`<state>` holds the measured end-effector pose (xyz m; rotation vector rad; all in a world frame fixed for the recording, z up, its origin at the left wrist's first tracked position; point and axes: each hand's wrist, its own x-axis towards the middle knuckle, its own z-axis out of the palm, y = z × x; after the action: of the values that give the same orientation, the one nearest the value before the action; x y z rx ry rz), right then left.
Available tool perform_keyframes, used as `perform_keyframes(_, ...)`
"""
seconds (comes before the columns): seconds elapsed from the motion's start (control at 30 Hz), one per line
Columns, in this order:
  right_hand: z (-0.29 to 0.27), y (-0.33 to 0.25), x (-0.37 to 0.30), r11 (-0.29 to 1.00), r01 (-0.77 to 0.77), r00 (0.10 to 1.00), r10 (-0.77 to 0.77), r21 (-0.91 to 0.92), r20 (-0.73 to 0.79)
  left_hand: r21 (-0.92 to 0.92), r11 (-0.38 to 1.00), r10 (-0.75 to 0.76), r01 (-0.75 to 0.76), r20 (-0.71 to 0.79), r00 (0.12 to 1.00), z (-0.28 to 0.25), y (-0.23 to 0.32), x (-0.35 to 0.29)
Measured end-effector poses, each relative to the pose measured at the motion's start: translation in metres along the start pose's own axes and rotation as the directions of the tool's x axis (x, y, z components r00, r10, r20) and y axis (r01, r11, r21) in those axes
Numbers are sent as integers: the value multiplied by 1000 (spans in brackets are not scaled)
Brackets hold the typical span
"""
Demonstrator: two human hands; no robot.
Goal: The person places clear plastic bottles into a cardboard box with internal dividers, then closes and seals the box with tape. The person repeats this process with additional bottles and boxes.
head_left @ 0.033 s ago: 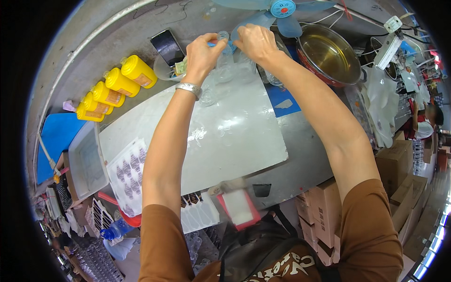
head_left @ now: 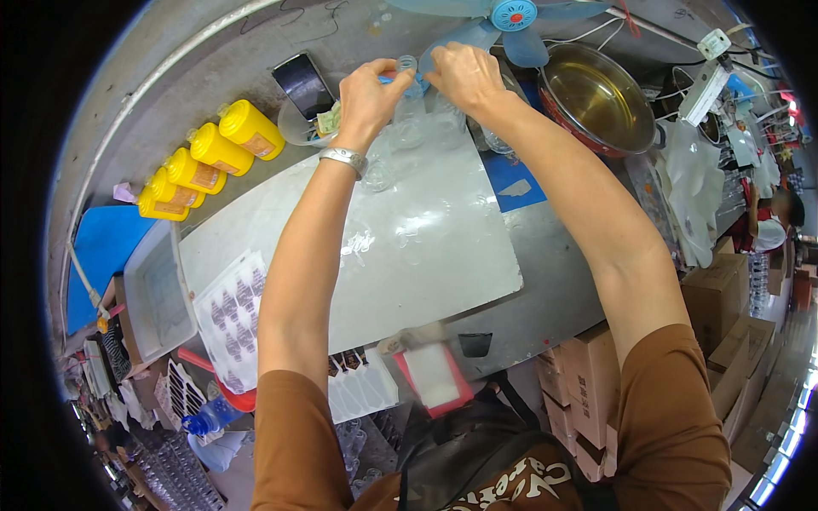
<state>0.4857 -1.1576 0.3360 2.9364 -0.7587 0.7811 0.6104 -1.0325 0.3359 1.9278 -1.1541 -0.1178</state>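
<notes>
Clear container (head_left: 406,65), position almost unchanged

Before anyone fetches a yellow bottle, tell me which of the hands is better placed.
Left, most likely: the left hand is nearer the closest yellow bottle; the right hand lies beyond the left.

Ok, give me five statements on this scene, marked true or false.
1. A clear bottle neck shows between the left hand and right hand. True.
2. Yellow bottles are right of both hands. False: the yellow bottles are on the left.
3. A silver bracelet is on the left wrist. True.
4. The right hand holds the phone. False: the phone is apart from both hands.
5. A round pot is right of the right hand. True.
</notes>
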Motion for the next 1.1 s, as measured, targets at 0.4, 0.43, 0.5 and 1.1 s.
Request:
perform_keyframes(0.4,-27,19,-20,927,-253,912,324,276,-251,-177,969,-191,173,-91,977,-10,0,3)
perform_keyframes(0.43,-28,18,-22,920,-247,907,330,305,-262,-197,968,-180,154,-124,976,-10,-2,6)
perform_keyframes(0.5,-20,6,-23,902,-221,900,335,370,-278,-163,985,-96,58,-241,966,-7,-26,12)
perform_keyframes(1.1,-281,19,-187,969,-24,776,173,246,-607,-515,822,120,-241,-256,959,32,177,-139)
